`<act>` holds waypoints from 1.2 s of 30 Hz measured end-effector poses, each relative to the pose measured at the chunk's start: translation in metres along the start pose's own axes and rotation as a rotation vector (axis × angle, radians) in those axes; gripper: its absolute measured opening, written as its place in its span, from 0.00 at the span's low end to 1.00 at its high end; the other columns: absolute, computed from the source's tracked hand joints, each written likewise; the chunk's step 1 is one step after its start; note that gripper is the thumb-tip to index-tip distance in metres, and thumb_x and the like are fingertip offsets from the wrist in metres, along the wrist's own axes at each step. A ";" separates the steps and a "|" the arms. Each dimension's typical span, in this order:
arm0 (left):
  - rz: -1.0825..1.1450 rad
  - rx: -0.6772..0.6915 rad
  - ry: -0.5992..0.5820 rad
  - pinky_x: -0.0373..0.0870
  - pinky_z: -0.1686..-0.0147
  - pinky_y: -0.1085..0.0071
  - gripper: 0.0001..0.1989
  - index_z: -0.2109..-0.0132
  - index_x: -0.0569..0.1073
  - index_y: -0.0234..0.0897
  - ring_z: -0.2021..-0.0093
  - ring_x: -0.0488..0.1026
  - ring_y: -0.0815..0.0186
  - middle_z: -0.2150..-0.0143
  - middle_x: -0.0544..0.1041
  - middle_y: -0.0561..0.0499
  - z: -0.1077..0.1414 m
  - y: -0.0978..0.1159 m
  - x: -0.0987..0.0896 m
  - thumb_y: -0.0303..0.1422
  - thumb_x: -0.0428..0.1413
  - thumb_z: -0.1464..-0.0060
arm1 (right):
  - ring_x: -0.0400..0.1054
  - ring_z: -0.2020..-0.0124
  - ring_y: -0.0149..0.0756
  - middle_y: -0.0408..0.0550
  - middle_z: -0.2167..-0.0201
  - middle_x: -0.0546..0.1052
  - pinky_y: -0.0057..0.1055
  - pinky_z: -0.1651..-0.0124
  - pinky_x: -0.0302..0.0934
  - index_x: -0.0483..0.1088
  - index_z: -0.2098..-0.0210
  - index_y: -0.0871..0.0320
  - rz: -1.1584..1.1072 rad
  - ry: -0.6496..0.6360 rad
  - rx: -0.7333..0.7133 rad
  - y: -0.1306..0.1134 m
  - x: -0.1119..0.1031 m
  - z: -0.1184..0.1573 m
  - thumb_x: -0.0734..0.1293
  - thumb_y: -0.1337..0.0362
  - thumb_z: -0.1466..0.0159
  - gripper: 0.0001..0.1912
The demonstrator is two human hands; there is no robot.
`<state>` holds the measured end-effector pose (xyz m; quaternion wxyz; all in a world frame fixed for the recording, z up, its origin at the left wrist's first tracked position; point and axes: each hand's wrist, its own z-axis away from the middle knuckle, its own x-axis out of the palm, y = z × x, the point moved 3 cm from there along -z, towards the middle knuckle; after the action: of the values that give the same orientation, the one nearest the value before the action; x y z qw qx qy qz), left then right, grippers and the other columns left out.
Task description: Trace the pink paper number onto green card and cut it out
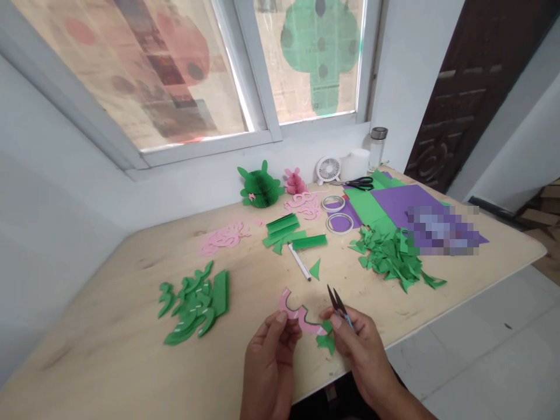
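Observation:
Near the table's front edge, my left hand pinches a curved pink paper piece, which has a wavy, dark-edged outline. To its right, my right hand is closed round small scissors, whose dark blades point up and away, slightly parted. Small green scraps show between the two hands, beside the pink piece; whether they are held or lie on the table I cannot tell. A white pen and a green triangle of paper lie just beyond the hands.
Green curved cutouts lie at left, pink ones behind. Green scraps are heaped at right, near purple sheets. Tape rolls, black-handled scissors, a fan, a bottle and green and pink paper figures stand or lie farther back.

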<state>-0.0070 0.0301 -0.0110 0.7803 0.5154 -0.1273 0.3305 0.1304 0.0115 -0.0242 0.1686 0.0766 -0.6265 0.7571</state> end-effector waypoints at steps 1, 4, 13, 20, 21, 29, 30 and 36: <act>0.004 -0.009 -0.002 0.72 0.71 0.77 0.11 0.72 0.77 0.32 0.73 0.72 0.71 0.74 0.77 0.52 0.000 0.000 -0.001 0.31 0.68 0.66 | 0.41 0.81 0.26 0.34 0.84 0.50 0.25 0.78 0.37 0.75 0.64 0.62 0.017 0.023 -0.011 -0.001 -0.002 -0.002 0.68 0.47 0.44 0.22; 0.014 -0.026 0.002 0.72 0.72 0.78 0.12 0.73 0.76 0.32 0.73 0.71 0.72 0.74 0.76 0.52 -0.001 0.001 -0.003 0.31 0.69 0.67 | 0.46 0.80 0.27 0.35 0.83 0.53 0.25 0.77 0.41 0.73 0.58 0.62 0.129 0.067 -0.050 -0.008 -0.011 -0.008 0.65 0.46 0.42 0.25; -0.005 -0.011 0.021 0.72 0.71 0.78 0.10 0.72 0.76 0.32 0.73 0.73 0.71 0.74 0.77 0.51 -0.004 0.004 -0.010 0.29 0.67 0.64 | 0.65 0.73 0.36 0.44 0.75 0.74 0.28 0.69 0.55 0.75 0.62 0.58 0.721 -0.062 -0.283 -0.033 -0.025 -0.031 0.59 0.54 0.36 0.18; -0.034 0.040 0.042 0.72 0.72 0.77 0.09 0.72 0.76 0.33 0.74 0.73 0.71 0.75 0.77 0.52 0.000 0.008 -0.003 0.31 0.66 0.63 | 0.72 0.64 0.39 0.46 0.65 0.79 0.28 0.64 0.57 0.74 0.59 0.54 1.136 -0.160 -0.381 -0.036 -0.009 -0.034 0.61 0.60 0.39 0.13; -0.029 0.053 0.051 0.72 0.72 0.78 0.08 0.72 0.76 0.34 0.74 0.73 0.71 0.75 0.77 0.52 0.001 0.007 -0.002 0.31 0.65 0.62 | 0.72 0.62 0.39 0.46 0.64 0.79 0.28 0.63 0.57 0.74 0.58 0.53 1.158 -0.175 -0.383 -0.034 -0.007 -0.034 0.61 0.60 0.38 0.13; 0.008 0.046 0.024 0.71 0.73 0.78 0.09 0.73 0.76 0.33 0.75 0.72 0.72 0.75 0.76 0.52 0.006 0.000 0.004 0.32 0.66 0.63 | 0.72 0.62 0.41 0.48 0.62 0.78 0.30 0.64 0.56 0.71 0.60 0.56 1.354 -0.184 -0.402 -0.026 -0.010 -0.036 0.60 0.60 0.36 0.11; 0.009 0.047 0.019 0.71 0.74 0.78 0.09 0.73 0.76 0.33 0.75 0.71 0.72 0.76 0.75 0.52 0.006 0.000 0.006 0.32 0.67 0.63 | 0.72 0.62 0.41 0.49 0.62 0.78 0.30 0.64 0.57 0.70 0.59 0.56 1.380 -0.183 -0.411 -0.026 -0.011 -0.037 0.60 0.60 0.36 0.11; -0.004 0.035 -0.022 0.69 0.75 0.80 0.10 0.76 0.76 0.33 0.77 0.69 0.73 0.79 0.75 0.52 0.010 -0.001 0.018 0.32 0.68 0.66 | 0.70 0.64 0.41 0.49 0.64 0.75 0.32 0.63 0.58 0.69 0.58 0.56 1.573 -0.266 -0.489 -0.025 -0.005 -0.045 0.62 0.61 0.37 0.10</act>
<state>0.0086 0.0278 0.0024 0.7703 0.5329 -0.1290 0.3255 0.1480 0.0588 -0.0123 -0.4726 -0.3332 -0.6588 0.4812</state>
